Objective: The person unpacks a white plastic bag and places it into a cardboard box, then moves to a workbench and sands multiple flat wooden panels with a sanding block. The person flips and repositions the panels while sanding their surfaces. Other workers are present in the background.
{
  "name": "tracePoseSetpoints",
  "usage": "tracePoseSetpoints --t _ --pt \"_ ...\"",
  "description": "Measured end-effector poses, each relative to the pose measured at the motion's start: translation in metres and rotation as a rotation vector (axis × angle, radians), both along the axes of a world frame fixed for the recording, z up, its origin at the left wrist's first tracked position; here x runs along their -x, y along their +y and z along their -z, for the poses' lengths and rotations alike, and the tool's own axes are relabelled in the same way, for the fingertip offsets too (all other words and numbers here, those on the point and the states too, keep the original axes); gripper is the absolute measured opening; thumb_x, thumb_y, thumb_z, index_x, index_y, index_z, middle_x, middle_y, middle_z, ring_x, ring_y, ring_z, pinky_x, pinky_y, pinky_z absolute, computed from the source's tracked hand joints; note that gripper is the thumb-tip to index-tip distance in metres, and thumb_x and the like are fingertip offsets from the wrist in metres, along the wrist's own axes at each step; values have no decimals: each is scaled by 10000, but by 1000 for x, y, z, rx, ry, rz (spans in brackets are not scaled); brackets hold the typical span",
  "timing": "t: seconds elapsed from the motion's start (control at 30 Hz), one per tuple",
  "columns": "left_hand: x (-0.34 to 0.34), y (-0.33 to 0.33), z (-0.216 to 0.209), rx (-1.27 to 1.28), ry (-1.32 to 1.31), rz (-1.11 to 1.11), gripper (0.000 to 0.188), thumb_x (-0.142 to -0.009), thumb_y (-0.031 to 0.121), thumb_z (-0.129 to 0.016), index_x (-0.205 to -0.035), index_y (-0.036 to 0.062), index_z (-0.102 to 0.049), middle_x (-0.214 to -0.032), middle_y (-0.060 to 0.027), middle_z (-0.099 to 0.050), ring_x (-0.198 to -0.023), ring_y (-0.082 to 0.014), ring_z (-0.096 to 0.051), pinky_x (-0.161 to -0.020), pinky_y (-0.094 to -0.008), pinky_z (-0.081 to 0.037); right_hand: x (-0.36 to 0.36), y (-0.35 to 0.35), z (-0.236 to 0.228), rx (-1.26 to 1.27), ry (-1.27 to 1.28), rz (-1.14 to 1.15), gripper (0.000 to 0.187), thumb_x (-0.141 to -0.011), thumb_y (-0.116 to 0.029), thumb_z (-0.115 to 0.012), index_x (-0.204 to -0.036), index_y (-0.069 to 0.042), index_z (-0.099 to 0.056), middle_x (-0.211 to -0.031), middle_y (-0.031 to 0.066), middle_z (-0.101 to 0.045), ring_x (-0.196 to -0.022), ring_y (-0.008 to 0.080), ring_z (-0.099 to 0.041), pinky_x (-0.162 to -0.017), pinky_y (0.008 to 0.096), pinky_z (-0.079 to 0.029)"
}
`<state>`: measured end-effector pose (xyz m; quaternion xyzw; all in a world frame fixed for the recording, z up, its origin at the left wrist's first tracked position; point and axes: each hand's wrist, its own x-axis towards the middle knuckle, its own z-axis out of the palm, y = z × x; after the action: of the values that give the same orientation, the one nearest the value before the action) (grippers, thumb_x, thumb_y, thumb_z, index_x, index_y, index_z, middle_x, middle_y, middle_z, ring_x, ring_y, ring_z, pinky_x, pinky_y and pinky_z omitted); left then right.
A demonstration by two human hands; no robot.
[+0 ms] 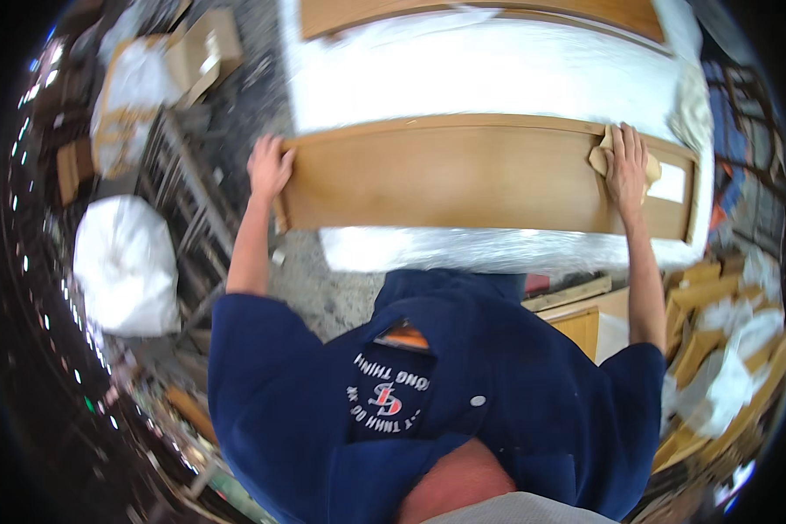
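1. Framed wooden panel (463, 175): long, light brown, with raised rim; it lies crosswise, recessed face up, at 12 o'clock.
2. Crumpled tan sheet (652, 168): cloth or paper, I cannot tell; it lies on the panel, at 2 o'clock.

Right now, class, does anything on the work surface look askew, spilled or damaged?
The wooden panel sits off-centre: its left end overhangs the plastic-covered surface, with the left hand at that end. That looks slightly askew; no spill or damage stands out.

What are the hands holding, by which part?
The left hand holds a long brown wooden panel by its left end; the right hand holds a crumpled tan cloth or paper by its middle, against the panel.
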<state>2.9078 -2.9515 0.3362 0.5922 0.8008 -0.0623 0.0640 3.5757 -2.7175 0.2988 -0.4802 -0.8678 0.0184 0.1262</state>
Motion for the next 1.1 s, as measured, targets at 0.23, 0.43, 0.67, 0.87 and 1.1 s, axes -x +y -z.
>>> tracePoseSetpoints --t 0.23,0.43,0.67,0.87,1.1 --pt "-135 73 -6 -5 -295 348 268 -930 296 -585 -988 37 -617 -1015 -155 -606 -992 -336 -589 -889 -452 -471 197 -92 4 -27 18 74 523 -939 -291 -573 -1420 -131 -445 -1471 101 -435 -1381 304 -363 -1113 543 -258" --pt "-91 47 32 -303 -222 411 285 -907 327 -618 -1000 59 -591 -1004 -114 -583 -979 -300 -581 -836 -445 -468 217 -101 4 -107 91 86 508 -946 -282 -561 -1421 -149 -441 -1451 75 -456 -1366 276 -386 -1092 525 -280" --pt "21 -40 12 -324 -231 -254 450 -910 328 -621 -1296 112 -537 -1125 -180 -597 -1065 -384 -581 -883 -480 -479 224 -113 5 -160 59 192 480 -968 -285 -532 -1415 -134 -445 -1462 178 -390 -1366 336 -358 -1081 511 -303" --pt "-33 -82 32 -450 -340 -638 466 -934 241 -556 -1348 56 -450 -1062 -269 -646 -947 -452 -635 -805 -541 -499 270 -161 0 -64 61 -26 477 -966 -266 -536 -1411 -119 -449 -1464 210 -371 -1372 356 -347 -1119 510 -272" --pt "-33 -119 22 -500 -407 -555 427 -922 265 -589 -1246 -1 -507 -987 -259 -663 -889 -447 -650 -769 -529 -513 354 -249 -1 66 71 -258 508 -942 -270 -553 -1405 -84 -458 -1476 180 -373 -1381 350 -335 -1146 510 -242"
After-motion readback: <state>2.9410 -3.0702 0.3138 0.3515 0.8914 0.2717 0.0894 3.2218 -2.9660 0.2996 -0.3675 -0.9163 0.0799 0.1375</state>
